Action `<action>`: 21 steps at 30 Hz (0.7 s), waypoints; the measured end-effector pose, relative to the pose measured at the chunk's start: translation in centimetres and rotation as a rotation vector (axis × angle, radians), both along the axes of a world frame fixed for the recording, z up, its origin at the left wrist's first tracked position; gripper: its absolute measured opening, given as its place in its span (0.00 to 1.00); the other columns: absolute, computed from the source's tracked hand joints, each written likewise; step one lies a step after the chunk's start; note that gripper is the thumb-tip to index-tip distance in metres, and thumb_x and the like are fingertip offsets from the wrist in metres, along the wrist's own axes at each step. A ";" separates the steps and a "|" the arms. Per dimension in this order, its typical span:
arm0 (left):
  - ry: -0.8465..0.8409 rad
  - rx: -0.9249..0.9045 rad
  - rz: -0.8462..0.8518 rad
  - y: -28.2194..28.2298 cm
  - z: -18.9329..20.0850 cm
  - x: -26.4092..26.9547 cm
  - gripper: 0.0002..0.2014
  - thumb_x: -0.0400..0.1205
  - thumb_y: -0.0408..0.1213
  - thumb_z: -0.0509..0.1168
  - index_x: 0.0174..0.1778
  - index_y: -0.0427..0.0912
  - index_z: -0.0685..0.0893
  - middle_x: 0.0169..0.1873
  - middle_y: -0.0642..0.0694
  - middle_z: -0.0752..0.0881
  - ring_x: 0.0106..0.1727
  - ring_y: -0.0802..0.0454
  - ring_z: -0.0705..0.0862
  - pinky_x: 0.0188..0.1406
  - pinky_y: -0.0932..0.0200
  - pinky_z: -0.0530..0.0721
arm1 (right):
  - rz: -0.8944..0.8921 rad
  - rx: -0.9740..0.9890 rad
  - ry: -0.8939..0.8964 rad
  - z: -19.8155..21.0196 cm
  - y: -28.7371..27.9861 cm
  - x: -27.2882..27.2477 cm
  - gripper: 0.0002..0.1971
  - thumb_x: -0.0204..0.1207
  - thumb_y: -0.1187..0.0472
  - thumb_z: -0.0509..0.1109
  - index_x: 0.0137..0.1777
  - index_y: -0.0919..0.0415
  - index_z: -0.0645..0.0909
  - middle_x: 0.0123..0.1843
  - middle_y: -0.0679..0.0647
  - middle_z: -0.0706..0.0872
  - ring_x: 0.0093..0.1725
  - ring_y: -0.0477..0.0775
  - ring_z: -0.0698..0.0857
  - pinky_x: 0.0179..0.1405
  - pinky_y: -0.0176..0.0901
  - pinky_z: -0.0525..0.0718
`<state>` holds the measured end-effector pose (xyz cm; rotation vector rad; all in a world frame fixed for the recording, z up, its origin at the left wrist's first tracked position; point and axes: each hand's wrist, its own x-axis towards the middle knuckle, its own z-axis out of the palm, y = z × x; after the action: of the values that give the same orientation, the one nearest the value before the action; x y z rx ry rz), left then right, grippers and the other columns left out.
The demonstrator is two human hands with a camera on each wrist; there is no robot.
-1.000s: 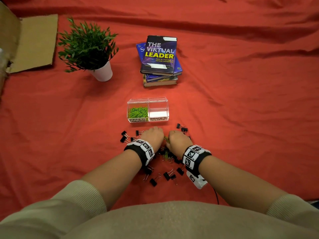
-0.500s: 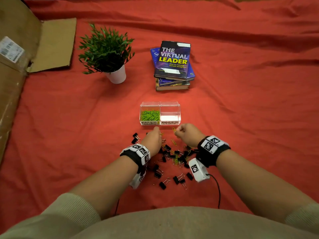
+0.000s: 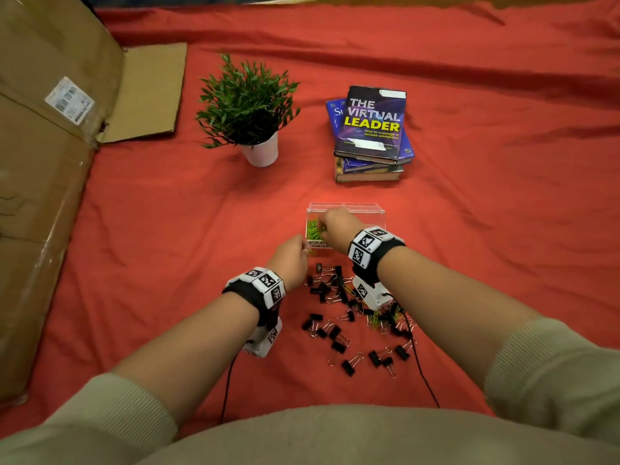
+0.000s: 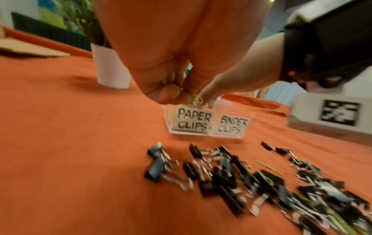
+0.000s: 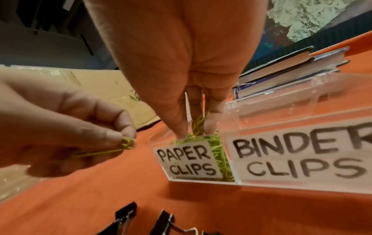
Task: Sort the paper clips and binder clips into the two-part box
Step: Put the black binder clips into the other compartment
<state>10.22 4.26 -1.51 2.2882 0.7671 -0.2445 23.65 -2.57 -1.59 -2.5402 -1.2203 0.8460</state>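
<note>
The clear two-part box point(image 3: 365, 207) point(image 5: 281, 98) stands on the red cloth, labelled PAPER CLIPS on the left and BINDER CLIPS point(image 4: 231, 125) on the right. Green paper clips point(image 5: 219, 152) fill the left part; the right part looks empty. My right hand point(image 3: 322, 223) point(image 5: 196, 128) points down into the left part, with green clips held between its fingertips. My left hand point(image 3: 303, 250) point(image 5: 122, 138) point(image 4: 181, 93) hovers by the box's front left corner and pinches a few green paper clips. Black binder clips point(image 3: 339, 297) point(image 4: 221, 171) lie scattered in front of the box.
A few loose green paper clips point(image 3: 375, 320) lie among the binder clips. A potted plant point(image 3: 255, 109) and a stack of books point(image 3: 372, 132) stand behind the box. A big cardboard box point(image 3: 43, 162) fills the left side. Cables trail from both wrists.
Both hands have left the pile of clips and moved forward to the box, each carrying green paper clips. The right hand has reached the left compartment.
</note>
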 end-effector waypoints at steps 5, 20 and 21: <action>-0.023 0.084 -0.071 1.5 0.9 3.5 0.09 0.84 0.28 0.55 0.52 0.34 0.79 0.51 0.36 0.83 0.52 0.40 0.81 0.47 0.55 0.74 | -0.164 0.261 0.033 2.0 -4.3 0.5 0.13 0.74 0.71 0.64 0.54 0.62 0.86 0.55 0.59 0.88 0.56 0.57 0.85 0.57 0.44 0.81; -0.195 0.410 -0.388 -1.0 0.2 4.7 0.11 0.81 0.31 0.61 0.58 0.38 0.82 0.57 0.41 0.81 0.65 0.41 0.75 0.69 0.46 0.75 | -0.191 -0.055 -0.042 -4.7 -12.7 -3.5 0.08 0.78 0.62 0.65 0.51 0.66 0.78 0.52 0.61 0.82 0.49 0.59 0.83 0.51 0.49 0.85; -0.212 0.417 -0.405 -1.8 0.1 4.0 0.10 0.81 0.33 0.61 0.55 0.39 0.83 0.55 0.43 0.81 0.62 0.43 0.75 0.66 0.47 0.76 | -0.181 -0.050 -0.050 -4.9 -12.7 -3.6 0.08 0.78 0.63 0.64 0.52 0.67 0.77 0.52 0.61 0.82 0.49 0.59 0.82 0.51 0.50 0.85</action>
<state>14.21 2.45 -1.37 2.7994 0.2527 -0.0194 20.05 -15.27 -6.50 -2.6767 -0.9756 0.7853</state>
